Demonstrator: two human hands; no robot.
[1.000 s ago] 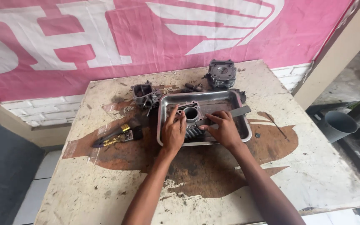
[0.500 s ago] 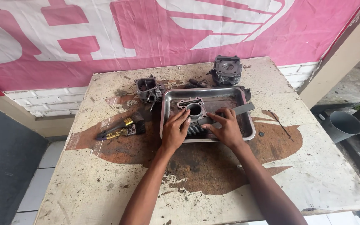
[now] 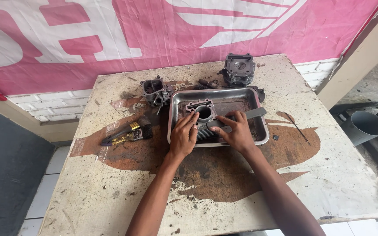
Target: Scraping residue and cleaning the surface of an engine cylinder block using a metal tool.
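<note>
A metal engine cylinder block point(image 3: 203, 114) with a round bore lies in a shallow steel tray point(image 3: 262, 131) on a stained table. My left hand point(image 3: 183, 136) rests on the block's left side, fingers curled over its fins. My right hand point(image 3: 237, 131) lies over its right side, holding a flat grey scraper-like tool point(image 3: 250, 115) whose handle sticks out to the right across the tray.
A paintbrush point(image 3: 127, 134) lies left of the tray. A small engine part point(image 3: 155, 90) sits behind it, a cylinder head point(image 3: 239, 69) at the back. A thin rod point(image 3: 297, 126) lies right of the tray. A grey pipe point(image 3: 364, 126) stands beyond the table's right edge.
Both hands have stayed on the cylinder block in the tray, with only small shifts of the fingers. The view has tilted slightly.
</note>
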